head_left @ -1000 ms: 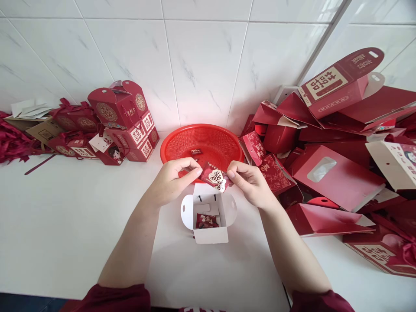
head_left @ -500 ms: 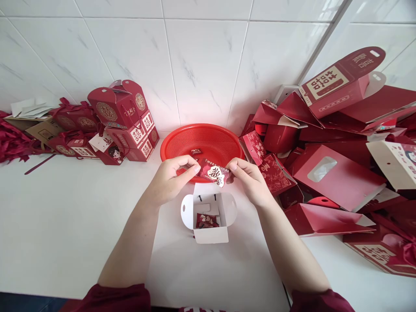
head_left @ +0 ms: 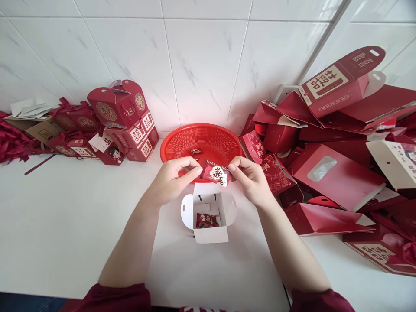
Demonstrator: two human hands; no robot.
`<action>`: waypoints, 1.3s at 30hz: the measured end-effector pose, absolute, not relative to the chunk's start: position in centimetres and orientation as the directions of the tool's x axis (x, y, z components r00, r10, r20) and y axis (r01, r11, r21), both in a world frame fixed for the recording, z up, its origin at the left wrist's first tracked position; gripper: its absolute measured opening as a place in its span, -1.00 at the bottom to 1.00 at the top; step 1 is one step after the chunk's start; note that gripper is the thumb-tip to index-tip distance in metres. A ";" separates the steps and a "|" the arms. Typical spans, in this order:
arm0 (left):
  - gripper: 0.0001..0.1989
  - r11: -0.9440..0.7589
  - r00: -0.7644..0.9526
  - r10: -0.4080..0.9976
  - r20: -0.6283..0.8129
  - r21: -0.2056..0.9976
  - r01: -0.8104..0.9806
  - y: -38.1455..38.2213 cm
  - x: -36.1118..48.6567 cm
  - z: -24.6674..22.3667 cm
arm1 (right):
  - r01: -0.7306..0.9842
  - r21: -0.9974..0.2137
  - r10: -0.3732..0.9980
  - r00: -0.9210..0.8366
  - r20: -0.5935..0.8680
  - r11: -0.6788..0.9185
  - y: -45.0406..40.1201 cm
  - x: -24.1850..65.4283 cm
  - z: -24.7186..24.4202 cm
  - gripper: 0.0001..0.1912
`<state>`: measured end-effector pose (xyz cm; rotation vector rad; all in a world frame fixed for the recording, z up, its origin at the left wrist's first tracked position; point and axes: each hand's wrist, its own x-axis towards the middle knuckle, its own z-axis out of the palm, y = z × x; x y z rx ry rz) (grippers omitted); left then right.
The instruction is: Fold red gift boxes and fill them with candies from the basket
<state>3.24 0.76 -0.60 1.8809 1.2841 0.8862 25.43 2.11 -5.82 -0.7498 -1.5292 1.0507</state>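
Step in hand, as I read it: one sweet packet (head_left: pixel 215 172) being handled by its two ends, printed face to the camera. It's held up over the far edge of the white box (head_left: pixel 211 236), with the red basket (head_left: pixel 175 143) behind it. Not inside the box.

Next move calls for (my judgement) both hands shifting together while both ends are pinched, or one pinch letting go so the other carries the packet alone. Box mouth faces up, flaps folded out on either side.

Left grip (head_left: pixel 171 178): thumb and forefinger closed to a pinch on the packet's left end. Right grip (head_left: pixel 251 177): same kind of pinch on the right end (looks like contact; fingertips hide the very edge). No visible gap at either pinch; other fingers curled back.

Around the box: a second packet (head_left: pixel 207 220) lies inside, toward the near wall; can't make out what's under it. A small red sweet (head_left: pixel 196 151) sits in the basket beyond. Stacked gift boxes (head_left: pixel 131 130) to the far left of the box, jumbled cartons (head_left: pixel 338 173) to its right, all on the white tabletop (head_left: pixel 81 225).
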 end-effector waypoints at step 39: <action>-0.72 -0.289 0.426 0.895 -0.129 0.561 0.776 1.5 0.3 -1.4 | 0.425 -0.773 0.824 -0.526 0.212 0.470 1.8 25.6 -5.7 -0.75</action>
